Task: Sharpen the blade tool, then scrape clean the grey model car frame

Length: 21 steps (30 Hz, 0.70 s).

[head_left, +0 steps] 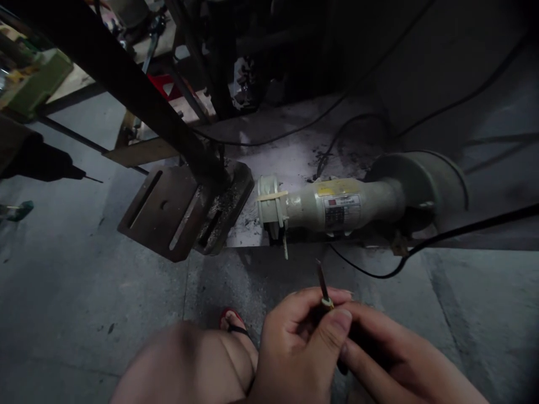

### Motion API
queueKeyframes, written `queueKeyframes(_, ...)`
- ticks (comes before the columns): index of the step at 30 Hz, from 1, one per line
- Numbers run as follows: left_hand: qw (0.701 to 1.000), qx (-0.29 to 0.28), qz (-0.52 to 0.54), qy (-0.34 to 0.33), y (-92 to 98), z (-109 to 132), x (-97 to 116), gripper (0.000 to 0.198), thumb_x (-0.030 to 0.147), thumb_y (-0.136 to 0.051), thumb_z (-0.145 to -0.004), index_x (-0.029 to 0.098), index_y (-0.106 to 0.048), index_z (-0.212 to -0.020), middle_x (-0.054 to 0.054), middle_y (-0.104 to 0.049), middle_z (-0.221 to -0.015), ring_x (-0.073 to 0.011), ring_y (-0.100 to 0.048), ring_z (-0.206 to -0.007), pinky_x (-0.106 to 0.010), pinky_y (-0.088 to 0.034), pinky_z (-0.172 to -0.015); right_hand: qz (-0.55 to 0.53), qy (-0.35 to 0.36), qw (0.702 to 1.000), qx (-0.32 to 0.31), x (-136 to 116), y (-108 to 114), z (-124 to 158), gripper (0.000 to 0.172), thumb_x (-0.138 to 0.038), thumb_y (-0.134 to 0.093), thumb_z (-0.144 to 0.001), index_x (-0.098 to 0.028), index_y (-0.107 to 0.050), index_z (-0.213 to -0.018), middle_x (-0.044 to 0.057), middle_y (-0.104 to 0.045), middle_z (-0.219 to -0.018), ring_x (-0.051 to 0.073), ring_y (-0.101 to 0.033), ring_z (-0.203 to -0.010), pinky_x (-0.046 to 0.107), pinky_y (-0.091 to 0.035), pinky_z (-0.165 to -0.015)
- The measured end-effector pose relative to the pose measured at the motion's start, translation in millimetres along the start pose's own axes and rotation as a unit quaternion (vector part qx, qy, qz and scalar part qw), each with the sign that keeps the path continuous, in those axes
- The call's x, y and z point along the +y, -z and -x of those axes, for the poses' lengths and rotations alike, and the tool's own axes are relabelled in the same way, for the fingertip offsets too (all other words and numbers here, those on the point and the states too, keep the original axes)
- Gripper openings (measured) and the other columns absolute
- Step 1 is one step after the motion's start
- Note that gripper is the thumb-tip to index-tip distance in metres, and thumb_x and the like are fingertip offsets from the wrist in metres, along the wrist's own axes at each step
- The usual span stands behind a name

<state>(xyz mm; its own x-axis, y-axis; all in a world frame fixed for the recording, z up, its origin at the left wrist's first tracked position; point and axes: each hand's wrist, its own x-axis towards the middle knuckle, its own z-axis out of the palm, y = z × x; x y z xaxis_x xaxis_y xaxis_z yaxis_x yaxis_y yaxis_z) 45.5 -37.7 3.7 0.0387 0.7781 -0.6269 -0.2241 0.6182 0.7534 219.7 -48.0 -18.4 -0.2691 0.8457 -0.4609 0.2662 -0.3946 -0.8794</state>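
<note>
My left hand (295, 342) is closed around a thin dark drill bit (323, 283) that sticks up from between my thumb and fingers, with a yellowish band at its base. My right hand (396, 359) lies against the left from the right, fingers curled under it and touching the lower end of the bit. Both hands are low in the view, over my bare knee (185, 365) and a foot in a red sandal (233, 322).
A pale bench grinder motor (337, 210) lies on a low metal bench (286, 163), with black cables (370, 269) trailing around it. A drill press table (168, 213) and dark column (126, 84) stand to the left. A hand drill (46, 165) shows at far left. The floor is concrete.
</note>
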Motion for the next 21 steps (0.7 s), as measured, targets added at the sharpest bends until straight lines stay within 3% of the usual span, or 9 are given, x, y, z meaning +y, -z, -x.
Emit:
queueKeyframes(3, 1.000, -0.010, -0.001, 0.005, 1.2, 1, 2, 0.044, 0.063, -0.099, -0.100, 0.023, -0.098, -0.120, -0.015, -0.097, -0.121, -0.0307, -0.092, -0.113, -0.041, -0.073, -0.102, -0.026, -0.011, 1.000, -0.010, 1, -2, 2, 0.031, -0.049, -0.070, -0.117, -0.035, -0.093, -0.133, 0.007, -0.096, -0.133, 0.028, -0.095, -0.118, 0.033, -0.078, -0.103)
queueKeyframes(10, 0.997, -0.062, 0.037, 0.028, 3.2, -1, 4, 0.067, 0.079, -0.085, -0.107, 0.016, -0.092, -0.129, -0.020, -0.094, -0.127, -0.0358, -0.090, -0.118, -0.046, -0.071, -0.105, -0.050, -0.016, 0.998, 0.040, -8, -4, 1, 0.027, -0.049, -0.088, -0.105, -0.033, -0.097, -0.125, 0.008, -0.097, -0.125, 0.031, -0.096, -0.105, 0.032, -0.081, -0.092)
queueKeyframes(17, 0.995, -0.013, 0.088, 0.055, 4.4, -12, -3, 0.058, 0.076, -0.088, -0.106, 0.019, -0.092, -0.117, -0.016, -0.093, -0.128, -0.0338, -0.087, -0.125, -0.048, -0.065, -0.117, -0.027, -0.043, 0.999, 0.007, -5, -10, -6, 0.031, -0.051, -0.077, -0.115, -0.038, -0.096, -0.136, 0.006, -0.097, -0.132, 0.030, -0.095, -0.121, 0.036, -0.078, -0.107)
queueKeyframes(21, 0.991, 0.017, 0.062, 0.113, 11.6, -18, -3, 0.069, 0.083, -0.092, -0.098, 0.019, -0.091, -0.126, -0.018, -0.093, -0.137, -0.0362, -0.088, -0.127, -0.050, -0.068, -0.112, -0.064, -0.066, 0.996, 0.007, -7, -18, -13, 0.030, -0.049, -0.077, -0.114, -0.039, -0.095, -0.135, 0.004, -0.097, -0.127, 0.028, -0.095, -0.111, 0.034, -0.080, -0.099)
